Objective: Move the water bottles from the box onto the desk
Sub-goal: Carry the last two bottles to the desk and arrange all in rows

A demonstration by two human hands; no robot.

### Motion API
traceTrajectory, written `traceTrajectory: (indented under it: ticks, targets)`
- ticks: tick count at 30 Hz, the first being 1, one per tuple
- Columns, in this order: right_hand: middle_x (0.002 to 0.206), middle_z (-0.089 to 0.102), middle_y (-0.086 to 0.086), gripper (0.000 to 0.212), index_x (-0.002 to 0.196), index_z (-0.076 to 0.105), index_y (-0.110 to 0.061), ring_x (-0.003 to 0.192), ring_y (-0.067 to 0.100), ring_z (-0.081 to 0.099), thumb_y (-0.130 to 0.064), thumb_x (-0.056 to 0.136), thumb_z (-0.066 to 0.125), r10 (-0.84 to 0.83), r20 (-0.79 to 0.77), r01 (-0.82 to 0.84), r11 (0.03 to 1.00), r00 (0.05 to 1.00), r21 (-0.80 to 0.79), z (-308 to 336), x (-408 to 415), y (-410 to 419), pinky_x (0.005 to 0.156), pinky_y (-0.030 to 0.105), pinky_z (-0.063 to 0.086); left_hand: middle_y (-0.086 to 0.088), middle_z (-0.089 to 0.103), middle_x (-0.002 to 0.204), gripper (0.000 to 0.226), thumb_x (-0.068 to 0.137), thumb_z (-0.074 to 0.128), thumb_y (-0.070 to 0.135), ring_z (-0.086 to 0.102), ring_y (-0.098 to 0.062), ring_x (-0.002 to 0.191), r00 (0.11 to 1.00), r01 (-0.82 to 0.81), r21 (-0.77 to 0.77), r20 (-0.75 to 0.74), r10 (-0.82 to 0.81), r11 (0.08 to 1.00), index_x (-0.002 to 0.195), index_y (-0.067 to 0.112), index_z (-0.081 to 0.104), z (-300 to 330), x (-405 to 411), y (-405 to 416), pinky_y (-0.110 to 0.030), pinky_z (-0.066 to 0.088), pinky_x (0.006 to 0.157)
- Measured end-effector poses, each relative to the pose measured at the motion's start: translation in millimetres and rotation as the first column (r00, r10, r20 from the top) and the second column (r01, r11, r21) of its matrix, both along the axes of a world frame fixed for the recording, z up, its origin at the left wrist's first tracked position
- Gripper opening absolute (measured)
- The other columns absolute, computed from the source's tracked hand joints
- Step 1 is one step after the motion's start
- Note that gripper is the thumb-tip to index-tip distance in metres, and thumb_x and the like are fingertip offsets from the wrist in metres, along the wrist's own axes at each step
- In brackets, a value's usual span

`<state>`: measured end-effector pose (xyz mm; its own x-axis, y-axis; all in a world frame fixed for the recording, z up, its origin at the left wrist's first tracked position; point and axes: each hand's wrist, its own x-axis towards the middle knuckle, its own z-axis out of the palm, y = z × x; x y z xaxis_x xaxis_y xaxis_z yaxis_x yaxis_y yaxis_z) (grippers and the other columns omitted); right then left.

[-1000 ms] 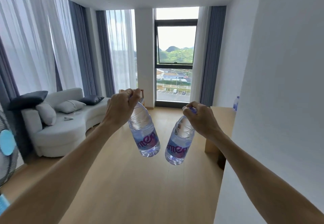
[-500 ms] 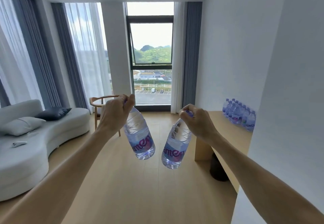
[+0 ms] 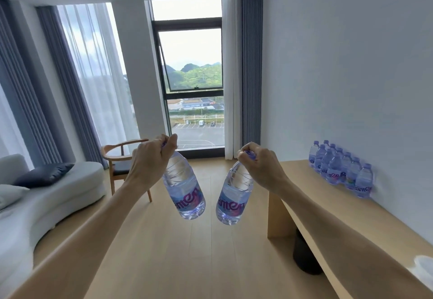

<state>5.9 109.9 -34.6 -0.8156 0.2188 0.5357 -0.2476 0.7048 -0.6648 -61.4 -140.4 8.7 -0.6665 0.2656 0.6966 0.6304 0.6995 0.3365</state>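
Carrying two bottles at once — left hand (image 3: 150, 158) grips the cap end of the left bottle (image 3: 185, 188), right hand (image 3: 260, 165) pinches the purple cap of the right bottle (image 3: 234, 195). Both hang tilted in the air over the wood floor, bases leaning toward each other but apart, neither over the desk (image 3: 328, 205) yet.

Handling, as a guess: full clear water, so fairly heavy for a cap-only hold; thin ribbed plastic would dent if squeezed at the belly, and the smooth label band looks slippery. The neck or cap is the firm spot to take — swinging is the risk with that hold.

Containers: each bottle looks filled nearly to the shoulder, caps on. The box is not in view. A cluster of bottles (image 3: 339, 169) already stands upright on the desk against the white wall, packed touching in rows. Something pale and round sits at the desk's near edge, too cropped to identify.
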Motion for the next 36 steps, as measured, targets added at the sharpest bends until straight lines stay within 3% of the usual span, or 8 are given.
traceTrajectory:
  ticks: [3,8,12,17,22,29,34,36]
  targets:
    - [0.075,0.057,-0.010,0.010,0.094,0.059,-0.018,0.067,0.008,0.056,-0.026,0.096,0.052,-0.033,0.017,0.033,0.999,0.999,0.003,-3.5,-41.6,30.2,0.053,0.013,0.040,-0.014,0.068,0.074,0.058,0.096,0.032,0.046,0.060,-0.023,0.063,0.998,0.058,0.047,-0.008,-0.058,0.997,0.086,0.000,0.064,-3.4,-51.5,28.9,-0.019,0.038,0.059]
    - [0.078,0.064,0.002,0.019,0.095,0.063,-0.011,0.067,0.010,0.056,-0.027,0.096,0.052,-0.102,0.031,0.102,0.995,0.994,-0.002,-11.6,-104.6,87.3,0.053,0.017,0.042,-0.005,0.058,0.058,0.057,0.096,0.029,0.048,0.050,-0.015,0.052,0.996,0.092,0.041,-0.023,-0.092,0.995,0.074,0.006,0.060,-16.8,-136.7,87.8,-0.022,0.032,0.049]
    - [0.076,0.064,0.000,0.020,0.094,0.063,-0.013,0.068,0.011,0.058,-0.029,0.095,0.052,-0.164,0.060,0.165,0.986,0.985,0.000,-19.2,-156.5,134.3,0.057,0.025,0.047,-0.003,0.062,0.060,0.067,0.095,0.026,0.060,0.057,-0.021,0.056,0.985,0.173,0.074,0.000,-0.173,0.982,0.076,0.007,0.062,-29.9,-211.8,143.0,-0.031,0.043,0.060]
    - [0.072,0.061,-0.004,0.017,0.090,0.063,-0.013,0.063,0.005,0.054,-0.025,0.095,0.052,-0.253,0.067,0.255,0.967,0.965,-0.007,-27.3,-213.0,190.7,0.053,0.014,0.040,-0.007,0.066,0.067,0.066,0.089,0.025,0.057,0.060,-0.027,0.063,0.952,0.305,0.083,-0.014,-0.305,0.949,0.080,0.005,0.064,-34.5,-293.6,222.6,-0.037,0.046,0.064]
    - [0.068,0.060,-0.008,0.015,0.084,0.061,-0.020,0.061,0.004,0.053,-0.028,0.094,0.054,-0.377,0.120,0.389,0.916,0.918,-0.094,-35.4,-262.6,259.5,0.060,0.021,0.042,-0.008,0.065,0.066,0.069,0.089,0.022,0.061,0.059,-0.026,0.059,0.886,0.460,0.047,0.039,-0.462,0.886,0.077,0.005,0.060,-41.3,-381.3,319.7,-0.032,0.042,0.057]
    - [0.061,0.056,-0.018,0.017,0.083,0.062,-0.019,0.058,-0.002,0.050,-0.028,0.096,0.055,-0.539,0.137,0.556,0.800,0.831,-0.227,-46.0,-279.3,347.2,0.053,0.010,0.036,0.023,0.050,0.059,0.042,0.101,0.041,0.039,0.049,0.002,0.057,0.762,0.636,0.072,0.098,-0.640,0.769,0.072,0.013,0.055,-51.6,-434.0,453.1,-0.025,0.034,0.057]
    - [0.057,0.050,-0.013,0.020,0.080,0.061,-0.014,0.052,0.002,0.042,-0.027,0.094,0.056,-0.655,0.146,0.669,0.703,0.741,-0.242,-68.4,-275.4,419.4,0.051,0.014,0.035,0.024,0.052,0.061,0.041,0.102,0.041,0.035,0.050,0.002,0.060,0.664,0.726,0.073,0.184,-0.725,0.684,0.083,0.005,0.062,-70.5,-442.3,549.8,-0.030,0.035,0.059]
    - [0.061,0.053,-0.010,0.019,0.082,0.062,-0.012,0.052,0.003,0.041,-0.027,0.094,0.057,-0.677,0.150,0.692,0.685,0.720,-0.231,-79.0,-271.9,450.1,0.052,0.015,0.036,0.022,0.053,0.060,0.040,0.102,0.041,0.034,0.051,0.000,0.059,0.626,0.754,0.076,0.220,-0.748,0.653,0.082,0.005,0.062,-80.4,-442.6,586.5,-0.022,0.035,0.058]
